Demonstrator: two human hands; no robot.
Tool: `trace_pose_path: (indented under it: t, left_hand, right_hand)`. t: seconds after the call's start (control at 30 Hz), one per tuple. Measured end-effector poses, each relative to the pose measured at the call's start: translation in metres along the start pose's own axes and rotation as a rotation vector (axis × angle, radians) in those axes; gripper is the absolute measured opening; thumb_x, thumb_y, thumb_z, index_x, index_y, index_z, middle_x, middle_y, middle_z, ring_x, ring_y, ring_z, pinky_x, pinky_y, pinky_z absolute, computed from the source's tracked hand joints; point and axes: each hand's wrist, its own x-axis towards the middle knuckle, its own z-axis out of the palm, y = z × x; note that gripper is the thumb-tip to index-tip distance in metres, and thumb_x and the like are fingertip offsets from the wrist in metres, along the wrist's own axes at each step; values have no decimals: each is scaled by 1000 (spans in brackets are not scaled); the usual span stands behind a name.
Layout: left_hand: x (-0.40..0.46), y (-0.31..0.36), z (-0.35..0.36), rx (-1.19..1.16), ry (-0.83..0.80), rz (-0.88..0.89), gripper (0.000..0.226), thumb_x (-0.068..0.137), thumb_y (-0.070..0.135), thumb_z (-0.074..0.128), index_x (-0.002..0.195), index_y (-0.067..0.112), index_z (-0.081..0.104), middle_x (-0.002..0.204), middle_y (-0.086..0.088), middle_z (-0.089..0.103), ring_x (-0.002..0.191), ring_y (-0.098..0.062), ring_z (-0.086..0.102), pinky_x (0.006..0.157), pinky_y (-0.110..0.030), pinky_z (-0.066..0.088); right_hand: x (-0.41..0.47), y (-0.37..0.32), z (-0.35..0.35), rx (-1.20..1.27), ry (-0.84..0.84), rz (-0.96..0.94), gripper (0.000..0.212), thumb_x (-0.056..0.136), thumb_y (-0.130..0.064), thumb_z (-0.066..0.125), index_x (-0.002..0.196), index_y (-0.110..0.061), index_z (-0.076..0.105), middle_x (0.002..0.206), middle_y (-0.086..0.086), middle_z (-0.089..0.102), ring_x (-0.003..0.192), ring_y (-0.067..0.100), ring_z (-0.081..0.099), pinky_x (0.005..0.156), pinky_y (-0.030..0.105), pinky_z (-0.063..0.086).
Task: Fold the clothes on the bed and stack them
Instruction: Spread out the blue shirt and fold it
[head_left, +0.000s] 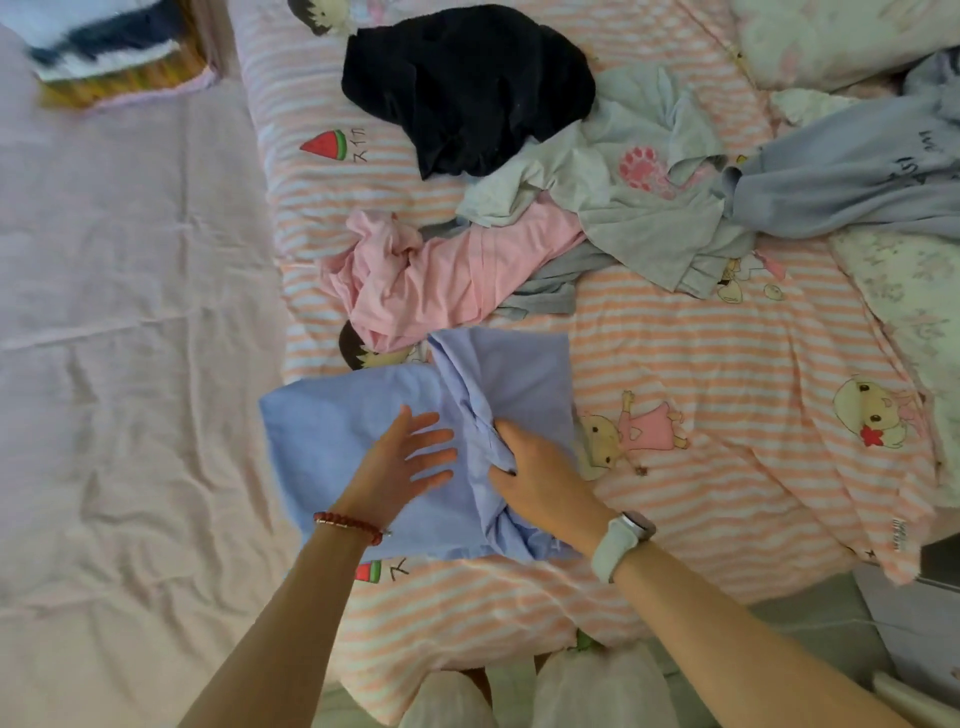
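The light blue cotton garment (363, 447) lies partly folded near the front edge of the pink-and-white striped cartoon-print quilt (701, 493) that covers the bed, close to the quilt's left edge. The left hand (400, 462) rests flat on its smooth left half, fingers straight and spread, gripping nothing. The right hand (540, 478) has its fingers curled into a bunched ridge of the cloth at the middle, holding a gather of it.

The fabric looks thin, light and limp: it wrinkles where pinched and will not hold a crease unless pressed (so one flat palm as an anchor seems sensible). It should slide easily over the quilt. Better holds are probably the hem or corners, not the bunched middle, so the layers stay square.

Unfolded clothes lie heaped toward the far edge: a crumpled pink garment (447, 275), a black garment (467, 88), a pale green printed shirt (649, 208) and a grey-blue sweatshirt (852, 182) near the right edge.
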Motion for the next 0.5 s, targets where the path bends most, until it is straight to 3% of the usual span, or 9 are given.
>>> trace_pose_path:
  t: [0.07,0.1,0.17,0.23,0.3,0.37,0.43,0.5]
  left_hand:
    - [-8,5,-32,-84,-2,-8,48,94,53,31,101,17,62,88,-2,70,79,-17,68,61,-30,55]
    - [-12,7,-48,-153,-10,-12,50,94,54,29,98,18,63,82,-1,70,72,-15,68,56,-27,54]
    - [-17,7,-79,-272,-54,8,58,94,55,26,97,17,69,86,-4,72,75,-17,70,56,-25,55]
    - [-21,4,-102,-237,-74,10,63,93,56,25,95,14,72,87,-6,73,76,-18,70,59,-25,55]
    - [-18,-1,-113,-64,30,3,50,91,55,35,96,16,67,74,0,69,61,-14,65,53,-22,50]
    - [-11,-5,-112,161,178,66,33,89,48,51,96,18,60,76,1,61,63,-13,57,58,-24,46]
    - [-5,-13,-104,375,319,201,25,87,39,61,98,17,55,87,3,59,76,-10,58,70,-24,48]
    - [-7,-18,-88,480,395,353,15,90,29,59,87,17,49,76,8,52,67,-1,49,62,-19,41]
  right_hand:
    - [10,-30,31,36,-62,-105,33,87,-4,53,120,-4,53,72,-4,55,60,4,48,58,18,32]
    - [15,-42,46,63,-136,-141,41,87,-7,56,127,-6,49,91,4,63,75,11,56,68,17,36]
    - [27,-56,75,76,-333,-112,59,88,-18,60,142,-13,35,125,6,57,104,19,55,88,19,38]
    - [33,-57,93,37,-393,-23,60,91,-26,58,144,-17,32,132,5,52,107,21,56,96,26,40]
    - [35,-49,100,-2,-227,-8,46,92,-21,56,135,-11,45,125,9,57,106,25,57,97,33,41]
    - [32,-37,98,-101,2,-55,33,91,-12,54,123,-4,57,115,15,62,106,32,56,95,37,41]
    - [29,-25,93,-233,153,-56,33,87,-12,49,116,-2,62,109,16,63,104,37,55,90,44,42]
    - [27,-18,88,-332,221,-6,39,83,-16,46,117,-4,62,113,16,61,108,38,53,88,48,42]
